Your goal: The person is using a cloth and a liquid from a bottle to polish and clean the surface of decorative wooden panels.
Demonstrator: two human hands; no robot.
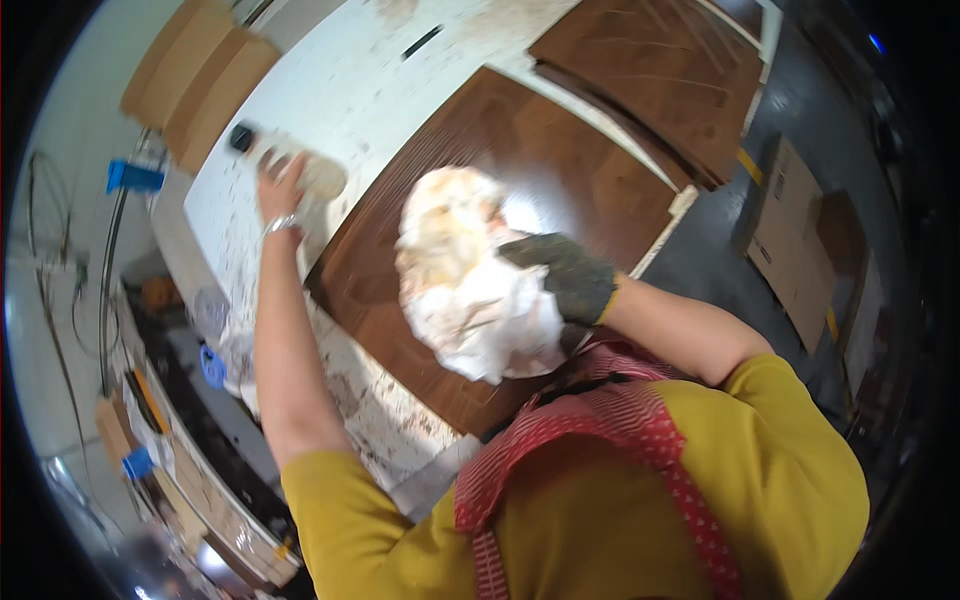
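My left hand [281, 192], bare with a silvery band at the wrist, is closed round a see-through bottle [323, 177] with a black cap. The bottle appears tilted over the white worktop, its cap pointing to the far left. A dark work glove covers my right hand [568, 277], which grips a large bunched white cloth [455, 265] with yellow-brown stains. That cloth rests on a glossy dark brown wooden panel [510, 130], hiding part of its surface. The glove's fingertips are partly lost in the folds.
Another brown panel [650, 75] lies at the far right, beside the first. Cardboard [205, 85] stands at the worktop's far left. Brown smears mark the white worktop [350, 80]. A flattened carton [795, 245] leans at the right, and a blue-handled item [212, 367] sits left of my arm.
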